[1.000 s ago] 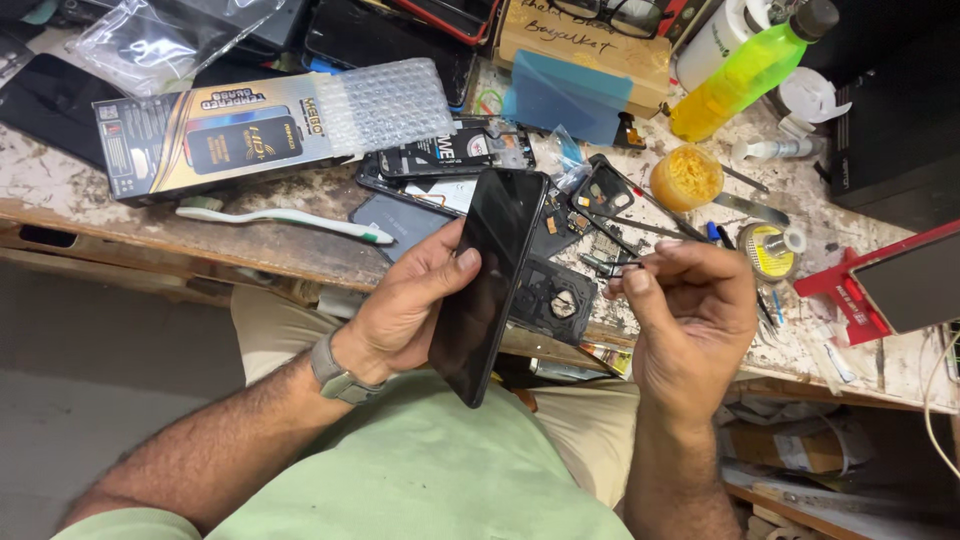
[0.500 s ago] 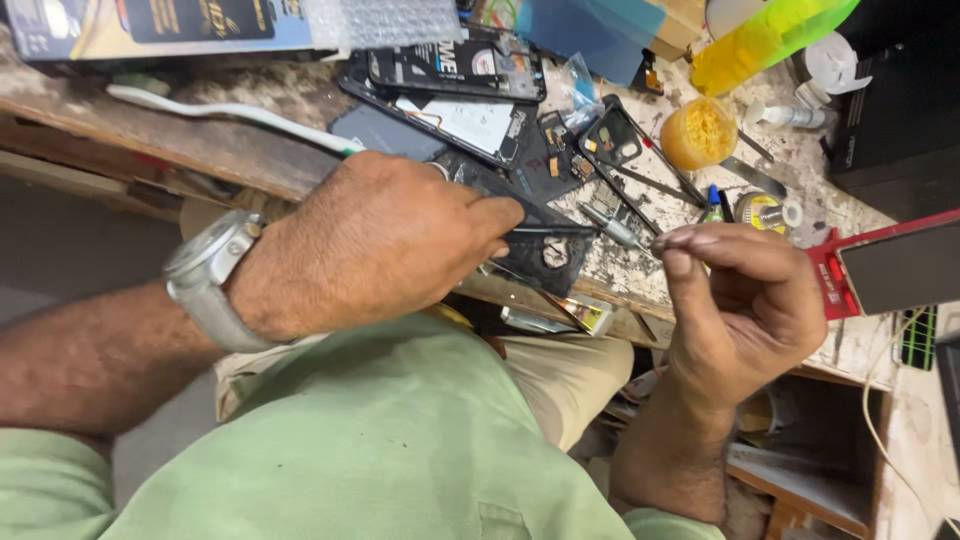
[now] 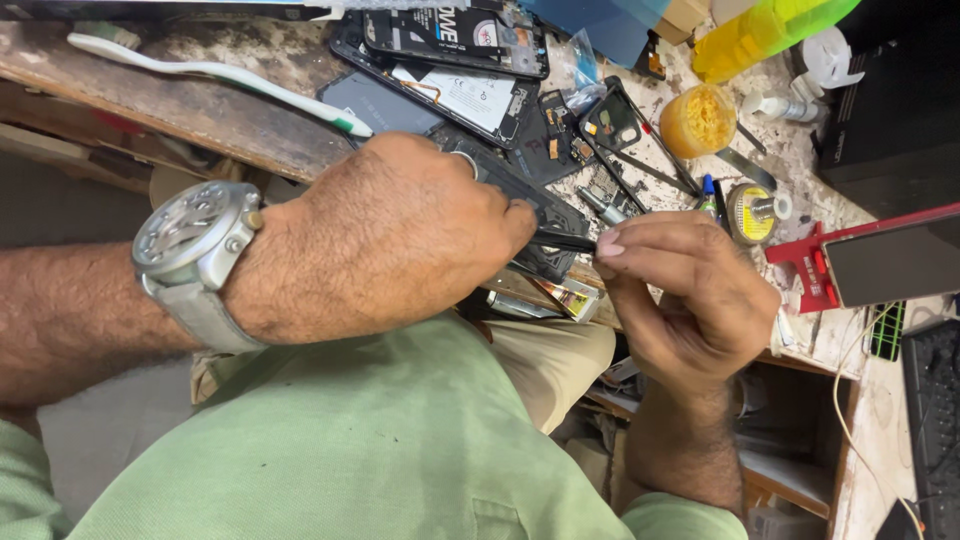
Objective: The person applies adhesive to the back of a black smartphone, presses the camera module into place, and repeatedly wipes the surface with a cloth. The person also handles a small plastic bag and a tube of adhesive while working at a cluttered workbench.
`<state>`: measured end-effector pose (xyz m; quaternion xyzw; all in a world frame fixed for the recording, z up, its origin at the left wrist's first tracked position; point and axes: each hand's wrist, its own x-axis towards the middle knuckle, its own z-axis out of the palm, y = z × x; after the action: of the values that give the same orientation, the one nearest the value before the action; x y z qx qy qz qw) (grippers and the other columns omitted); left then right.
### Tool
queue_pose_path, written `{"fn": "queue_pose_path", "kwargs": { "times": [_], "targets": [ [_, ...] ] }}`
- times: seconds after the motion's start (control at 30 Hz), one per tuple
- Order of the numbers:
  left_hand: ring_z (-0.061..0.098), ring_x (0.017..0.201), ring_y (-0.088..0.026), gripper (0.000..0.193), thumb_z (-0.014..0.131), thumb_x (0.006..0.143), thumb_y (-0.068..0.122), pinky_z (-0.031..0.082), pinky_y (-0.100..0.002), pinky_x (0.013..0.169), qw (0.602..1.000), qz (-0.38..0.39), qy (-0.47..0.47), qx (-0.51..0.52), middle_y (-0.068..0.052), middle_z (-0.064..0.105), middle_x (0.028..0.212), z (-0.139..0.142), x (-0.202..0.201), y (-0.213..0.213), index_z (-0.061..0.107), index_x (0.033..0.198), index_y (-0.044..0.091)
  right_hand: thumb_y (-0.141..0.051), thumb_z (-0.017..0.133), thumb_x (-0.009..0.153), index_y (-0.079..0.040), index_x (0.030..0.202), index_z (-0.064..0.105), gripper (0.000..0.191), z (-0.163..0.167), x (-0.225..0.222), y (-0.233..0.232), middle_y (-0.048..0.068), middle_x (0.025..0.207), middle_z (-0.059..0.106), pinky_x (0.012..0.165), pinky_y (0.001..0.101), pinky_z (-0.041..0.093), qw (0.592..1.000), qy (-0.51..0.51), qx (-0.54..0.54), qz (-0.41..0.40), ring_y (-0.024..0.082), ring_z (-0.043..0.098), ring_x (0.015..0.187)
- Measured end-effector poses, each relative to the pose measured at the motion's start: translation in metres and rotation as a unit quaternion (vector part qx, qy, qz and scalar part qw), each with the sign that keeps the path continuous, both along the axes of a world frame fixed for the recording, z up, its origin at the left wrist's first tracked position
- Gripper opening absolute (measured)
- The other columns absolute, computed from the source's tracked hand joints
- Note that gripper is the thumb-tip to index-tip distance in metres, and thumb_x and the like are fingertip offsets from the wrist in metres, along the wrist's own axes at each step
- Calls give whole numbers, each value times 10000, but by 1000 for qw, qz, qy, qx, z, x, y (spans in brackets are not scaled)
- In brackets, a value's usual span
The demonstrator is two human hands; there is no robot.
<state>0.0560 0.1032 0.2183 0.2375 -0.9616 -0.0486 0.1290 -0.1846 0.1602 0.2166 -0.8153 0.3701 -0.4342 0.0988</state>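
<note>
My left hand (image 3: 390, 240), with a silver wristwatch (image 3: 195, 255) on the wrist, is closed over a black phone (image 3: 540, 215), hiding most of it at the bench's front edge. My right hand (image 3: 680, 295) pinches a thin dark tool (image 3: 560, 241) between thumb and forefinger. The tool's tip points left and meets the phone next to my left fingertips. Both hands are close together above my lap and green shirt.
On the worn bench (image 3: 200, 95) lie an opened phone with its battery showing (image 3: 470, 85), loose phone parts (image 3: 600, 125), a white toothbrush (image 3: 220, 75), a yellow jar (image 3: 697, 120), a solder reel (image 3: 752, 212), a yellow-green bottle (image 3: 760, 30) and a red stand holding a phone (image 3: 880, 262).
My left hand turned the phone from upright to flat under my palm and lowered it to the bench edge. My right hand moved left, bringing the tool to the phone. The view came closer.
</note>
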Motion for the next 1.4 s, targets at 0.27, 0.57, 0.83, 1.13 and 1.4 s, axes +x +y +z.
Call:
{"fn": "queue_pose_path", "kwargs": {
  "times": [0.27,0.57,0.83,1.13,1.4],
  "targets": [
    [736,654,-317,241,694,766,168,579,-437,480,1000,2,-9,14,-117,683,657,5,-1,-1,669,958,24,176,805,904,4,1052,666,266,-6,-7,-1,124,1013,703,814,302,602,999,23,-25,12,233,733,914],
    [737,681,-339,246,690,761,173,583,-458,488,999,8,-19,30,-126,690,672,9,-3,-2,685,967,40,177,787,902,-5,1055,670,265,-15,-10,-4,111,1010,707,824,310,610,998,53,-39,0,230,737,924],
    [726,651,-336,233,694,757,182,570,-462,490,1000,16,13,15,-126,686,664,9,2,-2,692,949,51,106,829,885,-46,1081,694,283,-14,-7,-6,106,1039,695,836,317,574,995,94,-21,-4,230,707,995],
    [727,639,-318,221,703,740,183,572,-465,520,999,14,42,2,-114,688,677,4,8,1,693,909,41,118,794,795,-24,1088,706,337,-22,-5,-6,133,1084,673,855,411,568,973,204,-111,5,306,682,983],
    [725,674,-338,286,720,702,174,574,-465,525,999,23,15,36,-119,693,702,4,13,6,663,956,56,139,709,912,-22,1159,509,356,-45,2,-1,123,1138,676,923,350,595,983,-135,120,29,211,707,1036]
  ]
}}
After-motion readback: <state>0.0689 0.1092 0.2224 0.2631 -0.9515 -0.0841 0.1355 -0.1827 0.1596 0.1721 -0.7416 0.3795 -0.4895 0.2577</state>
